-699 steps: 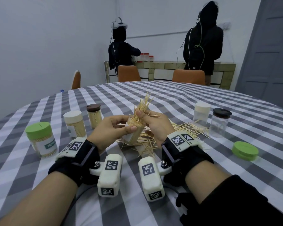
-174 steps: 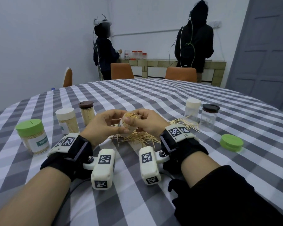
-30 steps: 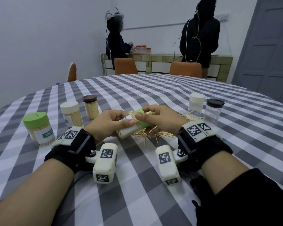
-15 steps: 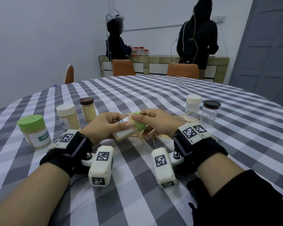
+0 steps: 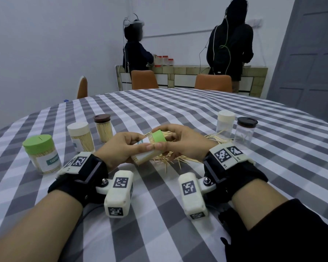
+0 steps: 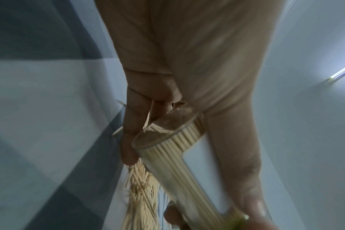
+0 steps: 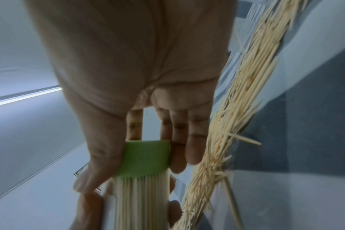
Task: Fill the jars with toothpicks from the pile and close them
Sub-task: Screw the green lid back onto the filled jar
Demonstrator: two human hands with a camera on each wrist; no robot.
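A clear jar packed with toothpicks lies tilted between both hands above the toothpick pile. My left hand grips the jar's body. My right hand grips the green lid that sits on the jar's mouth, with thumb and fingers wrapped round the lid. The toothpick pile lies on the checked tablecloth under the hands and also shows in the left wrist view as loose toothpicks.
Left of the hands stand three filled, capped jars: green-lidded, white-lidded, brown-lidded. At the right stand a white-lidded jar and a dark-lidded jar that looks empty. Two people stand at a counter behind orange chairs.
The green lid, which lay on the table at the right several seconds ago, is now on the jar's mouth under my right hand. In the last second the hands hardly moved.
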